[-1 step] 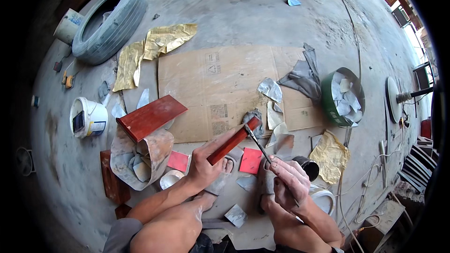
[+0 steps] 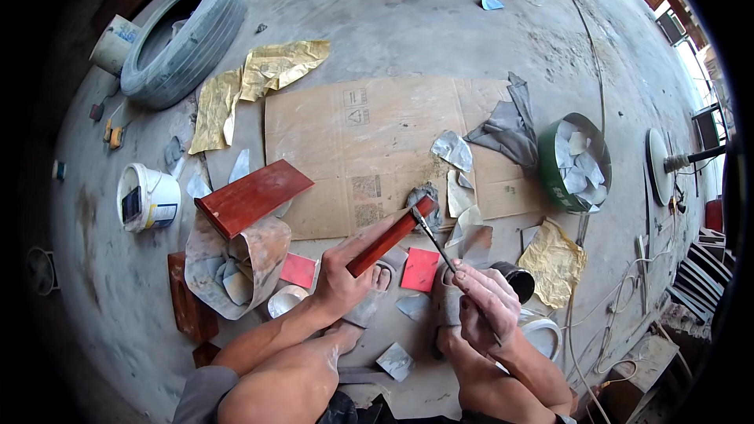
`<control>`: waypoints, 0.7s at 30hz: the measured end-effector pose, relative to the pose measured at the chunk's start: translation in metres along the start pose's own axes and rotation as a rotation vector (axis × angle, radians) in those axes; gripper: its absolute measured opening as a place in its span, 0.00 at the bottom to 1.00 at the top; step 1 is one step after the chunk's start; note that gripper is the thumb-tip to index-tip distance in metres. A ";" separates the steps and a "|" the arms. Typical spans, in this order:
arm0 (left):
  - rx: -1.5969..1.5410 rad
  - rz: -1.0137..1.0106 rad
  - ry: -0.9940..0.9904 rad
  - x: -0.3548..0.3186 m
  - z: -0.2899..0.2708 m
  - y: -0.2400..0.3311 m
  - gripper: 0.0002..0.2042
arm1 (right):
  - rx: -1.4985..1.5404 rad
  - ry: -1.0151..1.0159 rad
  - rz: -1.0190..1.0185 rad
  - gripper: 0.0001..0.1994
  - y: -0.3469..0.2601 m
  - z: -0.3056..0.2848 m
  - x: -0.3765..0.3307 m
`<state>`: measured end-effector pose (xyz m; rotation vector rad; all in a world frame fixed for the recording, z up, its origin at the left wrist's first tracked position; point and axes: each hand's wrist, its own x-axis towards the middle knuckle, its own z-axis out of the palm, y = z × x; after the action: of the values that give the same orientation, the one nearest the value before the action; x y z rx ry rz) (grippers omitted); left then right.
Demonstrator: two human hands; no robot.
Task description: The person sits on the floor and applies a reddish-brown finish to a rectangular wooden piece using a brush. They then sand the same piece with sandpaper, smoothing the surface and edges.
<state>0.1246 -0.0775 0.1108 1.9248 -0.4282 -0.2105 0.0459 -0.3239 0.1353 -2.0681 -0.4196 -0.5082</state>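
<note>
My left hand (image 2: 339, 279) grips a long red tile strip (image 2: 390, 237) held edge up, slanting up to the right over the floor. My right hand (image 2: 487, 302) holds a thin metal tool (image 2: 433, 239) whose tip touches the strip's upper end, next to a lump of grey paste (image 2: 428, 198). A small red square tile (image 2: 420, 269) lies flat between my hands. My sandalled feet (image 2: 448, 302) rest on the concrete just below.
A flattened cardboard sheet (image 2: 377, 133) lies ahead, with tile shards and a grey rag (image 2: 506, 129). A green basin (image 2: 550, 173) of shards stands right; a red tile (image 2: 253, 196), a sack of pieces, a white bucket (image 2: 145, 198) and a tyre (image 2: 179, 39) lie left.
</note>
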 end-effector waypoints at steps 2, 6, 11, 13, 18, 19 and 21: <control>-0.007 0.016 0.013 0.000 0.001 0.000 0.32 | -0.017 0.023 0.006 0.23 0.002 -0.001 0.001; 0.081 0.141 0.079 0.000 0.002 -0.008 0.30 | -0.022 0.029 0.019 0.23 0.000 -0.003 0.004; 0.024 0.048 0.047 0.001 0.002 -0.005 0.30 | -0.010 -0.007 -0.011 0.24 -0.002 -0.002 0.001; 0.045 0.096 0.073 0.001 0.005 -0.010 0.31 | 0.008 -0.059 -0.021 0.24 -0.006 -0.002 0.000; -0.062 0.017 0.041 0.001 0.004 -0.005 0.34 | 0.070 -0.137 -0.080 0.23 -0.012 0.003 0.002; -0.069 0.029 0.050 0.001 0.004 -0.005 0.35 | 0.074 -0.173 -0.078 0.22 -0.014 0.002 0.002; -0.056 0.009 0.048 0.001 0.005 -0.005 0.36 | 0.096 -0.186 -0.103 0.22 -0.016 0.005 0.004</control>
<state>0.1254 -0.0804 0.1041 1.8691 -0.3950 -0.1682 0.0421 -0.3111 0.1466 -2.0153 -0.6510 -0.3497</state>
